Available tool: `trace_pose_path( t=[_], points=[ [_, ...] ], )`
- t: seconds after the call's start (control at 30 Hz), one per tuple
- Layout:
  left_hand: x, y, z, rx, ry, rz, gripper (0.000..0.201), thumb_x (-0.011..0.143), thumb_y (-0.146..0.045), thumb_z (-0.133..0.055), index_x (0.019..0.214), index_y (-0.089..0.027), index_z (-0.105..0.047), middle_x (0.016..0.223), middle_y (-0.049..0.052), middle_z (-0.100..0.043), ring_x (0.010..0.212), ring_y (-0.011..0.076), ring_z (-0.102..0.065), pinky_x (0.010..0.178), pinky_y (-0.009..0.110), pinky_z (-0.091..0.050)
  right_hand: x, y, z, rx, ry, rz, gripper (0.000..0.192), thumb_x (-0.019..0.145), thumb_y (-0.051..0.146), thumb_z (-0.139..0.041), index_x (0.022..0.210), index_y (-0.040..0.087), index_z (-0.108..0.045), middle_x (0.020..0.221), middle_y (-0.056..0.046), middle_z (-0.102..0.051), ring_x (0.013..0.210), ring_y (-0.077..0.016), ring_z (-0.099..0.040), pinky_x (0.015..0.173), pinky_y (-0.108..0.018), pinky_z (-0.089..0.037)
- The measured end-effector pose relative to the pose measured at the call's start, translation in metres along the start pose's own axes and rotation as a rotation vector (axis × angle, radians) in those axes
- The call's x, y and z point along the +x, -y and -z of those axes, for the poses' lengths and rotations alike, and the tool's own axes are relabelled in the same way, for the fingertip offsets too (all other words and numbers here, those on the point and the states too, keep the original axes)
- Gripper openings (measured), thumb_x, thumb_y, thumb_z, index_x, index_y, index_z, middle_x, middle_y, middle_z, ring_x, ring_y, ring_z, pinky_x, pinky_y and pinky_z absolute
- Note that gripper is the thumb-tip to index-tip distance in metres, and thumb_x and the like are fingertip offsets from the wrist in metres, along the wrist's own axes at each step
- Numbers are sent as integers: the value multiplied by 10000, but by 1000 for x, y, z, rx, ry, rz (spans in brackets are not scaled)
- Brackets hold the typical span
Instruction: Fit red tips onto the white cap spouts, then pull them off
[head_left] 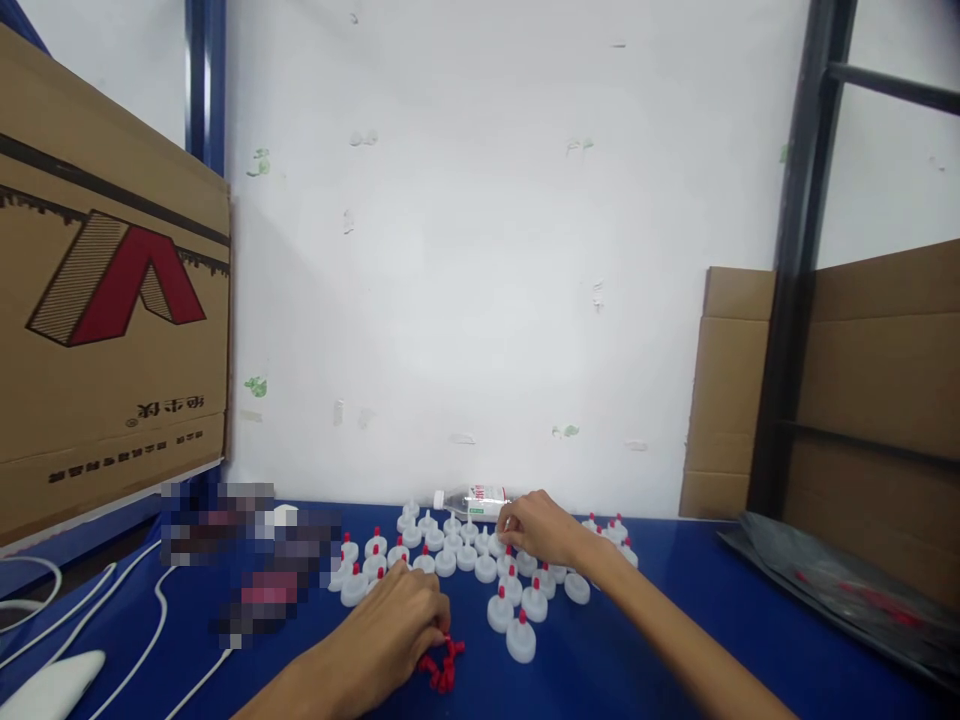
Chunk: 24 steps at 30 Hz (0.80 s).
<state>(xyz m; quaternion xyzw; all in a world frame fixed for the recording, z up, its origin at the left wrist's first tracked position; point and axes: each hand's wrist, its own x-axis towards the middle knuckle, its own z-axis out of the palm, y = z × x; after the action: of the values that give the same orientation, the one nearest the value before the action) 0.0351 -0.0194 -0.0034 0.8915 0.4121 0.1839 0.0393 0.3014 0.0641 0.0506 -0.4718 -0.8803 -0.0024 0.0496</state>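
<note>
Many translucent white nozzle caps (pixel 486 569) stand on the blue table, several with small red tips (pixel 523 617) on their spouts. Low in the middle lies a small pile of loose red tip caps (pixel 442 677). My left hand (pixel 401 625) reaches down to that pile, its thumb and fingers closed at a red tip cap on the near edge. Over the right part of the nozzle caps, my right hand (pixel 544 530) is bent with its fingers pinched together. What lies between those fingertips is hidden; a red-tipped nozzle cap is just below them.
A clear plastic bottle (pixel 480 501) lies on its side by the wall. A large cardboard box (pixel 112 300) stands left, with white cables (pixel 161 600) below it. A blurred patch (pixel 270 590) covers items there. At right lies a dark plastic bag (pixel 847 590) with red pieces.
</note>
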Motion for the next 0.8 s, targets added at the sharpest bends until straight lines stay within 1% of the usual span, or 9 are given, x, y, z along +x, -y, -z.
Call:
trace_pose_path(
  t=[0.2, 0.3, 0.37, 0.47, 0.57, 0.6, 0.67, 0.73, 0.8],
  points=[
    [-1, 2, -2, 11, -31, -41, 221, 939, -96, -598, 915, -264, -739, 962, 9, -712, 914, 223, -643, 848, 334, -393, 0, 2, -1, -41, -26, -2, 330, 1003, 367, -640, 1279, 189, -617, 1290, -92, -632, 1071, -233, -662, 901, -440, -575],
    [1, 3, -2, -5, -71, -54, 240, 966, -123, -572, 1033, -276, -744, 1014, 29, -720, 926, 228, -666, 813, 317, -429, -2, 5, 1, -86, -70, -19, 332, 1003, 370, -640, 1277, 184, -617, 1280, -92, -636, 1067, -233, -663, 903, -445, -574],
    [4, 3, -2, -22, -122, -52, 250, 994, -149, -519, 1100, -256, -719, 1043, 53, -707, 918, 231, -672, 777, 312, -453, -3, 8, 1, -118, -106, -29, 330, 1003, 372, -640, 1270, 180, -620, 1276, -92, -639, 1076, -237, -661, 914, -455, -569],
    [8, 0, 3, -60, -218, -49, 301, 1054, -203, -379, 1042, -221, -679, 1010, 63, -663, 871, 212, -657, 756, 312, -479, -3, 12, -3, -149, -133, -28, 322, 1003, 373, -639, 1259, 179, -626, 1273, -91, -642, 1091, -242, -657, 929, -466, -560],
    [11, -5, 9, -108, -314, -32, 345, 1061, -203, -297, 974, -210, -631, 975, 61, -628, 852, 200, -649, 762, 311, -500, -2, 14, -8, -153, -127, -17, 334, 998, 381, -647, 1262, 178, -622, 1267, -88, -643, 1070, -234, -663, 913, -456, -568],
    [12, -7, 11, -123, -343, -24, 341, 1057, -199, -288, 972, -210, -617, 977, 62, -621, 855, 199, -648, 770, 311, -506, -3, 15, -8, -149, -125, -13, 318, 1002, 382, -641, 1242, 174, -631, 1240, -84, -654, 1050, -228, -668, 907, -450, -568],
    [12, -10, 13, -146, -392, -9, 317, 1057, -208, -290, 974, -214, -596, 989, 63, -612, 845, 193, -643, 766, 304, -513, -5, 14, -4, -131, -137, 0, 243, 1045, 357, -562, 1134, 162, -676, 1117, -82, -697, 1006, -225, -677, 914, -441, -545],
    [12, -10, 14, -159, -426, 2, 295, 1064, -243, -304, 976, -222, -586, 996, 59, -606, 815, 187, -631, 743, 297, -510, -8, 13, 4, -100, -179, 18, 299, 1079, 340, -472, 1034, 160, -708, 998, -99, -723, 994, -245, -678, 935, -434, -497],
    [13, -8, 14, -166, -453, 10, 289, 1065, -279, -317, 975, -231, -588, 978, 51, -607, 788, 189, -620, 719, 300, -498, -13, 14, 16, -55, -235, 39, 295, 1062, 375, -500, 1043, 171, -711, 988, -115, -733, 1006, -267, -672, 916, -400, -465]
  ],
)
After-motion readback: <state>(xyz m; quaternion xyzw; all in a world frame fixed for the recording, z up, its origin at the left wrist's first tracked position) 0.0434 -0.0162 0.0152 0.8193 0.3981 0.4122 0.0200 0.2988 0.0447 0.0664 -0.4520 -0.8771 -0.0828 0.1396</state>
